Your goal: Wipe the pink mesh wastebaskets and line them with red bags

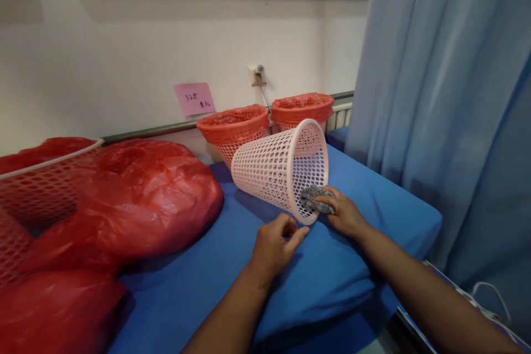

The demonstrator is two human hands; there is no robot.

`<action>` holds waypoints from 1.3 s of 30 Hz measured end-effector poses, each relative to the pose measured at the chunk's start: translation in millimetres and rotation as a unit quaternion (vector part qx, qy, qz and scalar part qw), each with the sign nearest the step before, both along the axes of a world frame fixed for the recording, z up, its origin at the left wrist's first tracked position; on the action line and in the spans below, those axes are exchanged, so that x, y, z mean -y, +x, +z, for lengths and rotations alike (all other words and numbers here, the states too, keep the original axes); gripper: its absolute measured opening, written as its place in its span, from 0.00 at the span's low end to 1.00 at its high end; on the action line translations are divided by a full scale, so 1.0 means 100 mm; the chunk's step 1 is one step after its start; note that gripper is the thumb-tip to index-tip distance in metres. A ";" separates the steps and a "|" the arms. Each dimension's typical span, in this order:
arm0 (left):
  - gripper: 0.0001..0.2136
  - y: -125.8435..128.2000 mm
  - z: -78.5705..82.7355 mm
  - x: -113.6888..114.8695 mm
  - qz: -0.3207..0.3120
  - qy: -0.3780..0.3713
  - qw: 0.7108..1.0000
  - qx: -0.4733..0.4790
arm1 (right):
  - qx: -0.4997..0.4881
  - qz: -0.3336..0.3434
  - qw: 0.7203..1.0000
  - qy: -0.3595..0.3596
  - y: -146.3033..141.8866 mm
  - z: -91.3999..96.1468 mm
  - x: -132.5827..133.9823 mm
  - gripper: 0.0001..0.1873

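A pale pink mesh basket [274, 168] lies on its side on the blue surface [352, 265], its open mouth turned toward me and to the right. My left hand [276, 246] is closed, pinching the basket's lower rim. At the mouth, my right hand [344, 211] is closed around a crumpled grey cloth [314, 199], which rests against the inside of the rim.
Two more mesh baskets lined with red bags [232, 127] [302, 108] stand behind, against the wall. A big red plastic bag [141, 204] and another lined basket [37, 188] fill the left. A blue curtain [448, 99] hangs at right. The surface's edge drops off front right.
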State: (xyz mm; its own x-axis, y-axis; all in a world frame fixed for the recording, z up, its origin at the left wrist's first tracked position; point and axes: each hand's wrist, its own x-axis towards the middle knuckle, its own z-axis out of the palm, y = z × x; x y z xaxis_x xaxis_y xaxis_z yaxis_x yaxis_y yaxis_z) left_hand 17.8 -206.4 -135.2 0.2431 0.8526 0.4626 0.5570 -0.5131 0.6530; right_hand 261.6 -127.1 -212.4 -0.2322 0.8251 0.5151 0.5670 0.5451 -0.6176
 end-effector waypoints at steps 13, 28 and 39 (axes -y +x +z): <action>0.14 0.04 -0.08 -0.06 0.007 0.021 0.999 0.026 | -0.053 0.009 0.999 -0.011 0.03 0.01 -0.03 0.28; 0.13 0.06 -0.16 -0.10 -0.065 -0.061 0.994 -0.056 | -0.137 0.180 0.969 -0.102 0.01 0.07 0.03 0.25; 0.14 0.04 -0.11 -0.10 -0.015 -0.059 0.998 -0.004 | 0.002 0.010 1.000 -0.010 0.07 -0.01 -0.03 0.35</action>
State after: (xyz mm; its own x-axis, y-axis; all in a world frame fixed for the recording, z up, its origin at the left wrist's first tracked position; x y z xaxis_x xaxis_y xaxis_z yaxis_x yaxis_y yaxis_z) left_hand 21.5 -196.6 -146.3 0.2727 0.8936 0.3565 0.5476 -0.4488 0.7061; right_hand 268.9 -124.5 -213.4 -0.2511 0.8304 0.4974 0.5583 0.5440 -0.6264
